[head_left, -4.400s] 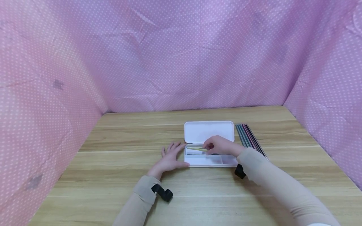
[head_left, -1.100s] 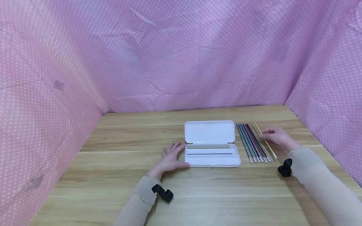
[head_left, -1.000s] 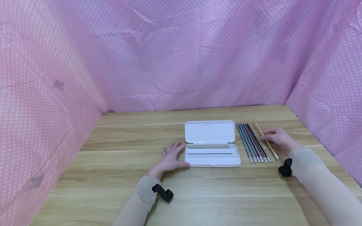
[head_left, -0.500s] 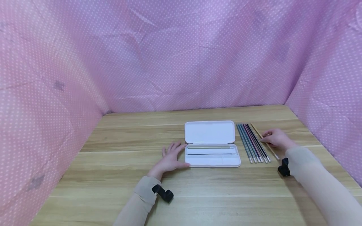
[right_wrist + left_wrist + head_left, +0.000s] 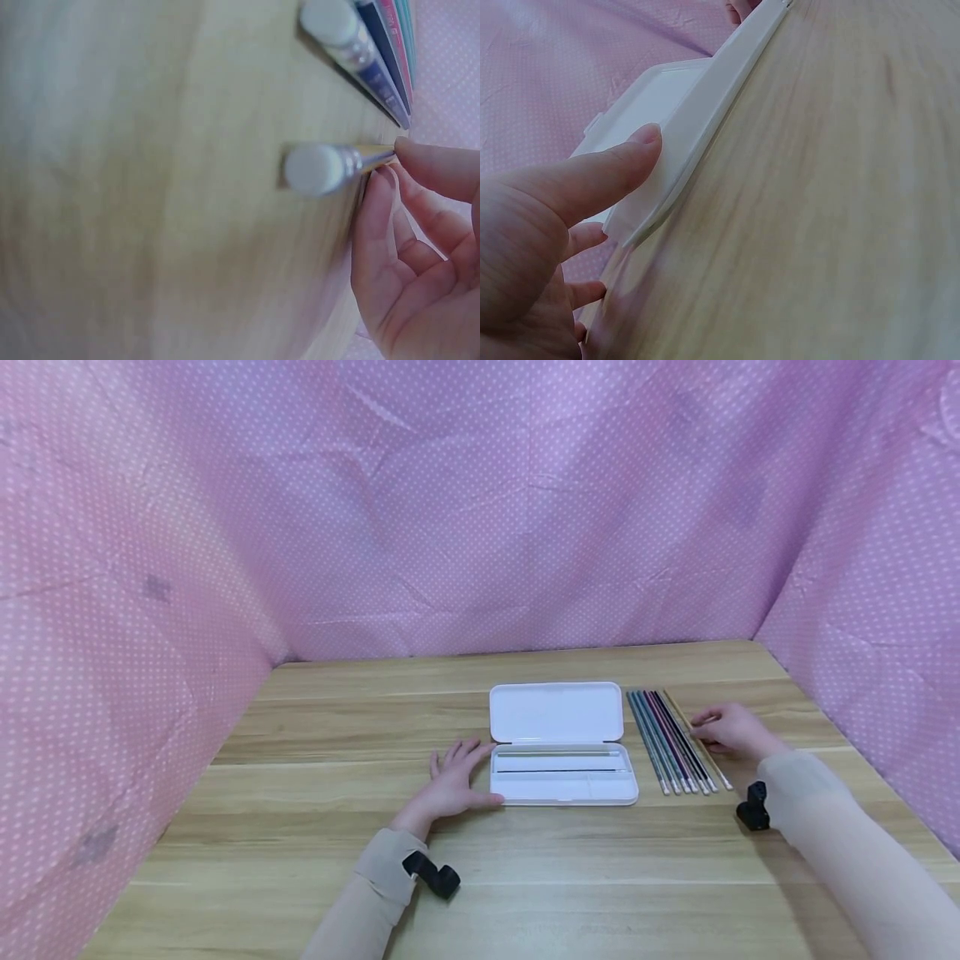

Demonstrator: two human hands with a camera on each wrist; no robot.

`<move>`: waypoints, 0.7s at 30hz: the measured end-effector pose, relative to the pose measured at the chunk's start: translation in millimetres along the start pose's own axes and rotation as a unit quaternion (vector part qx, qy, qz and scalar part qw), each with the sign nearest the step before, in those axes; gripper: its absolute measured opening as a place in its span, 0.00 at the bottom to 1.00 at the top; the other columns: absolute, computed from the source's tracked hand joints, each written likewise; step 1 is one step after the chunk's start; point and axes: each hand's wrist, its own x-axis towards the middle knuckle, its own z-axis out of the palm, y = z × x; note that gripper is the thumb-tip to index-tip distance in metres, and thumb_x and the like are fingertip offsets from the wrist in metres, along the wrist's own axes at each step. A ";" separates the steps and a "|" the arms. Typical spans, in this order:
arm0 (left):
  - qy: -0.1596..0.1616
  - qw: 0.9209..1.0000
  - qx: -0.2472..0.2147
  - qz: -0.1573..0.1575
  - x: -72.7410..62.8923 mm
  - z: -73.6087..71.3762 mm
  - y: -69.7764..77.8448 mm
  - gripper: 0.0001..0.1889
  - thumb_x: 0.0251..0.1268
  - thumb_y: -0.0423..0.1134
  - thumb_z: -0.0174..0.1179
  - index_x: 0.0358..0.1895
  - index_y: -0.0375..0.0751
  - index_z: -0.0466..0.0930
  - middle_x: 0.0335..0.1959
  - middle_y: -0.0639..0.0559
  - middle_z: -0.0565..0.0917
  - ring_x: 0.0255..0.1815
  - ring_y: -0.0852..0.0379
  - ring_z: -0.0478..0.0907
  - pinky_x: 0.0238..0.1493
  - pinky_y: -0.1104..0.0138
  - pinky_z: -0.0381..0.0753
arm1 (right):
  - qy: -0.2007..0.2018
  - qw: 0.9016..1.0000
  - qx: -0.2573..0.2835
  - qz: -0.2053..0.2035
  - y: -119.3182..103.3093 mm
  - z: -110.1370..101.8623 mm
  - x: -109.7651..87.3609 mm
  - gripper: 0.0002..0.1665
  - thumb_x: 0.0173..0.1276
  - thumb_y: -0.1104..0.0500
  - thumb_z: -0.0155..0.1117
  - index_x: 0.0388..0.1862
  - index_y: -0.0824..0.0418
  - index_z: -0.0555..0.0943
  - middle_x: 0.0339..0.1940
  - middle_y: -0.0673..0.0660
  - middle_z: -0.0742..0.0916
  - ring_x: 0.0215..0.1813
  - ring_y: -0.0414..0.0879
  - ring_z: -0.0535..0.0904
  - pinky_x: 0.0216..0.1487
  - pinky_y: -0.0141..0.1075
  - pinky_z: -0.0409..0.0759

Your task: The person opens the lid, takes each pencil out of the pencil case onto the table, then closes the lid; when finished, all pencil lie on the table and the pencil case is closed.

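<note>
My right hand point(image 5: 731, 731) pinches a yellow pencil point(image 5: 367, 156) between thumb and fingers. That pencil lies along the right side of a slanted row of pencils point(image 5: 670, 743), teal, dark red and black, with white eraser ends towards me. In the right wrist view its white eraser point(image 5: 313, 169) sits apart from the nearest pencil's eraser point(image 5: 328, 22). My left hand point(image 5: 448, 783) has its fingers spread at the left end of an open white pencil case point(image 5: 543, 788). Its thumb touches the case's front corner. A thin yellowish pencil point(image 5: 555, 752) lies in the case's back compartment.
The case's lid point(image 5: 556, 712) lies folded back towards the far side. A dark line point(image 5: 562, 770) crosses the case; I cannot tell what it is. Pink dotted cloth point(image 5: 480, 527) hangs behind and beside the wooden table point(image 5: 375, 710).
My right hand has gone from inside the case to the right of the pencils. Over the last second, the yellow pencil has shifted left against the row. The left hand has stayed put.
</note>
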 end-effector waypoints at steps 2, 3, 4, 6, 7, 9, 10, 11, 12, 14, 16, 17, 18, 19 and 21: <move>0.001 1.000 0.001 0.000 0.0 0.3 -0.2 0.45 0.48 0.52 0.71 0.72 0.51 0.59 0.74 0.40 0.54 0.76 0.37 0.38 0.65 0.36 0.22 | -0.003 1.000 0.002 0.001 0.4 0.2 0.2 0.25 0.64 0.66 0.59 0.52 0.85 0.68 0.40 0.67 0.84 0.28 0.35 0.77 0.29 0.30 0.80; 0.002 1.000 0.001 0.000 0.0 0.4 -0.1 0.45 0.48 0.52 0.71 0.72 0.51 0.59 0.74 0.40 0.54 0.76 0.37 0.38 0.65 0.36 0.22 | -0.003 1.000 0.001 0.001 0.7 0.4 0.5 0.25 0.64 0.66 0.59 0.53 0.85 0.68 0.41 0.68 0.83 0.28 0.35 0.77 0.29 0.30 0.80; 0.002 1.000 0.001 0.000 -0.1 0.5 0.0 0.45 0.48 0.52 0.71 0.72 0.51 0.59 0.74 0.40 0.54 0.76 0.37 0.38 0.65 0.36 0.22 | -0.003 1.000 0.000 0.001 0.8 0.7 0.6 0.25 0.64 0.66 0.59 0.53 0.85 0.68 0.41 0.68 0.83 0.29 0.35 0.77 0.29 0.30 0.80; 0.002 1.000 0.001 0.000 -0.2 0.8 0.0 0.45 0.48 0.52 0.71 0.72 0.51 0.59 0.74 0.40 0.54 0.76 0.37 0.38 0.65 0.36 0.22 | -0.005 1.000 0.002 0.001 1.0 1.1 0.6 0.25 0.64 0.66 0.59 0.53 0.85 0.68 0.41 0.68 0.83 0.29 0.35 0.77 0.29 0.30 0.80; 0.001 1.000 0.001 -0.001 -0.3 1.0 0.2 0.45 0.48 0.52 0.71 0.72 0.51 0.59 0.75 0.40 0.54 0.76 0.37 0.37 0.65 0.36 0.22 | -0.006 1.000 0.003 0.001 0.9 1.2 0.6 0.25 0.64 0.66 0.58 0.53 0.85 0.68 0.41 0.67 0.83 0.29 0.35 0.77 0.29 0.30 0.80; 0.000 1.000 0.001 -0.001 -0.5 1.6 -0.1 0.45 0.48 0.52 0.71 0.72 0.52 0.59 0.75 0.40 0.53 0.76 0.37 0.37 0.65 0.36 0.22 | -0.008 1.000 0.003 0.003 0.4 1.4 0.2 0.24 0.64 0.67 0.58 0.53 0.85 0.68 0.40 0.66 0.84 0.30 0.35 0.76 0.30 0.30 0.80; -0.001 1.000 0.002 -0.002 -0.5 1.8 -0.1 0.45 0.48 0.52 0.71 0.72 0.52 0.59 0.75 0.41 0.53 0.76 0.37 0.37 0.65 0.36 0.21 | -0.008 1.000 0.005 0.003 -0.2 1.6 -0.3 0.24 0.64 0.67 0.58 0.53 0.85 0.68 0.40 0.65 0.84 0.30 0.35 0.76 0.30 0.30 0.80; -0.001 1.000 0.003 -0.003 -0.5 2.2 -0.4 0.45 0.49 0.52 0.71 0.72 0.53 0.59 0.75 0.41 0.53 0.76 0.38 0.37 0.65 0.36 0.21 | -0.010 1.000 0.005 0.005 -0.6 1.6 -0.7 0.24 0.65 0.67 0.57 0.53 0.85 0.68 0.40 0.65 0.83 0.31 0.35 0.76 0.30 0.30 0.80; -0.001 1.000 0.003 -0.003 -0.5 2.6 -0.7 0.45 0.49 0.52 0.71 0.72 0.53 0.59 0.75 0.41 0.53 0.76 0.38 0.37 0.65 0.37 0.21 | -0.010 1.000 0.005 0.007 -1.3 1.6 -1.3 0.24 0.65 0.66 0.57 0.53 0.84 0.68 0.40 0.65 0.83 0.31 0.35 0.76 0.31 0.30 0.81; -0.001 1.000 0.004 -0.002 -0.3 3.2 -1.2 0.45 0.49 0.52 0.71 0.72 0.53 0.59 0.75 0.42 0.53 0.76 0.38 0.37 0.65 0.37 0.21 | -0.013 1.000 0.004 0.009 -2.2 1.4 -2.1 0.24 0.65 0.66 0.57 0.53 0.84 0.68 0.41 0.67 0.83 0.32 0.36 0.77 0.31 0.30 0.81; 0.000 1.000 0.007 -0.003 -0.4 3.5 -1.1 0.45 0.49 0.52 0.71 0.72 0.54 0.58 0.75 0.42 0.53 0.76 0.39 0.37 0.65 0.37 0.20 | -0.016 1.000 0.003 0.012 -2.4 0.9 -2.5 0.23 0.65 0.66 0.57 0.53 0.84 0.68 0.42 0.68 0.82 0.33 0.36 0.77 0.32 0.31 0.81; 0.001 1.000 0.007 -0.001 -0.5 3.7 -1.0 0.45 0.49 0.52 0.71 0.72 0.53 0.58 0.75 0.42 0.53 0.76 0.38 0.37 0.65 0.37 0.21 | -0.017 1.000 0.002 0.012 -2.1 0.8 -2.5 0.23 0.66 0.66 0.56 0.53 0.84 0.68 0.43 0.68 0.82 0.33 0.36 0.77 0.32 0.31 0.81; 0.002 1.000 0.007 0.000 -0.7 3.8 -0.8 0.45 0.49 0.52 0.71 0.72 0.53 0.59 0.75 0.42 0.53 0.76 0.38 0.37 0.65 0.37 0.21 | -0.018 1.000 0.002 0.012 -2.0 0.6 -2.5 0.23 0.66 0.66 0.57 0.53 0.83 0.68 0.43 0.68 0.82 0.33 0.36 0.77 0.33 0.31 0.81; 0.002 1.000 0.008 0.000 -0.9 3.7 -0.5 0.45 0.49 0.52 0.71 0.72 0.53 0.59 0.75 0.42 0.53 0.76 0.38 0.37 0.65 0.37 0.21 | -0.018 1.000 0.003 0.012 -2.0 0.7 -2.6 0.23 0.66 0.66 0.56 0.53 0.84 0.68 0.43 0.68 0.82 0.33 0.37 0.77 0.33 0.31 0.81; 0.004 1.000 0.008 0.000 -1.6 3.6 0.2 0.45 0.48 0.52 0.71 0.72 0.53 0.59 0.75 0.41 0.53 0.76 0.38 0.38 0.65 0.37 0.21 | -0.019 1.000 0.004 0.012 -2.1 0.8 -2.5 0.23 0.66 0.66 0.56 0.53 0.83 0.68 0.42 0.66 0.83 0.33 0.36 0.77 0.33 0.31 0.81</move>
